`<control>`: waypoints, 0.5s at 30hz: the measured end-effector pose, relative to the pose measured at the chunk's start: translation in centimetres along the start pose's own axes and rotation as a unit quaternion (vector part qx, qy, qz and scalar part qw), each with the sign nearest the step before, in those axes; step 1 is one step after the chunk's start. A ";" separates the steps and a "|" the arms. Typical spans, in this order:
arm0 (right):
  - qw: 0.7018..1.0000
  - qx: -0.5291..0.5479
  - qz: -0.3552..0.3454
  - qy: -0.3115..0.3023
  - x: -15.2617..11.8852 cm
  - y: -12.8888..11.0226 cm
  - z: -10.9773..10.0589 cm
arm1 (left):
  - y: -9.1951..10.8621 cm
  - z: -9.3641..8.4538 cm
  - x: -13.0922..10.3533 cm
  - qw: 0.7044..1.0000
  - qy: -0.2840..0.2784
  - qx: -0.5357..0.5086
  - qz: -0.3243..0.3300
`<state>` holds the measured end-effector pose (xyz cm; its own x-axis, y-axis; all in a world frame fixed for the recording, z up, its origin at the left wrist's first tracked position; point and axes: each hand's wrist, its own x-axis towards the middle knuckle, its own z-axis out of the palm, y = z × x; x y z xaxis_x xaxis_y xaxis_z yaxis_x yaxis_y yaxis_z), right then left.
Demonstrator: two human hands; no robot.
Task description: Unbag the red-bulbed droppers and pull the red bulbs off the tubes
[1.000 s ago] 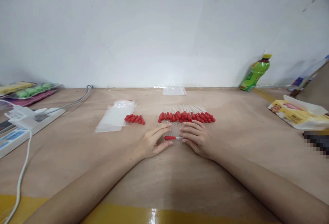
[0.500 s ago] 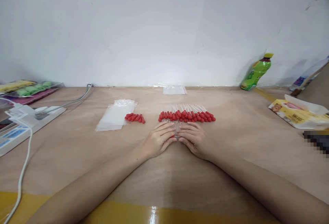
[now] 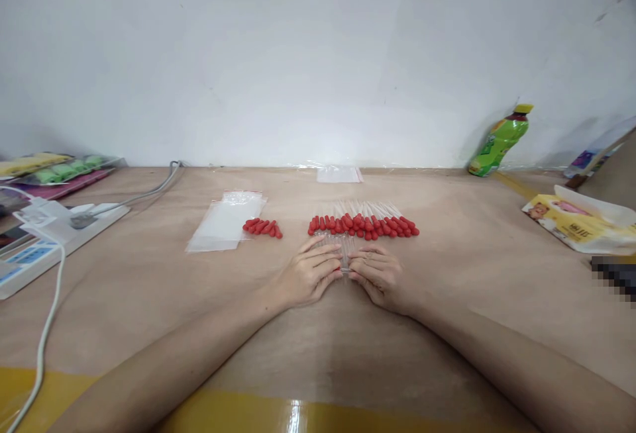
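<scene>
I see left hand (image 3: 315,273), right hand (image 3: 376,276), fingers pinching one red-bulbed dropper (image 3: 344,270); red-bulbed row (image 3: 362,224) nearer the back edge of desk (image 3: 457,228).

The left arm (image 3: 189,343) slanted up from the lower left of the frame, the right arm (image 3: 511,347) from the lower right, both bare. Just below centre, the left hand (image 3: 308,273) and right hand (image 3: 380,277) faced each other, backs up, their curved fingers (image 3: 320,256) pointing inward, tips near but apart. Each thumb (image 3: 328,281) lay lowest.
</scene>
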<state>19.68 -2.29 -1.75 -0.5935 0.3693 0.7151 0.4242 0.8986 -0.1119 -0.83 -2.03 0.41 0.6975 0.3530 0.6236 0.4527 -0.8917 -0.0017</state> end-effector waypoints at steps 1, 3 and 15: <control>1.000 0.001 -0.002 -0.001 0.0 0.0 0.0 | 0.0 0.0 0.0 1.000 -0.005 -0.003 -0.002; 1.000 0.003 -0.006 -0.005 -0.1 0.0 0.0 | 0.1 -0.1 0.0 1.000 -0.015 -0.009 -0.005; 0.999 -0.019 -0.038 0.015 -0.1 0.0 -0.5 | -0.1 -0.3 -0.3 0.999 -0.037 -0.017 -0.011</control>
<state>20.04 -2.47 -1.44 -0.6048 0.2924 0.7408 0.4045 0.9140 -0.0305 -1.19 -2.12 0.44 0.7271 0.3921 0.5635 0.4510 -0.8917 0.0384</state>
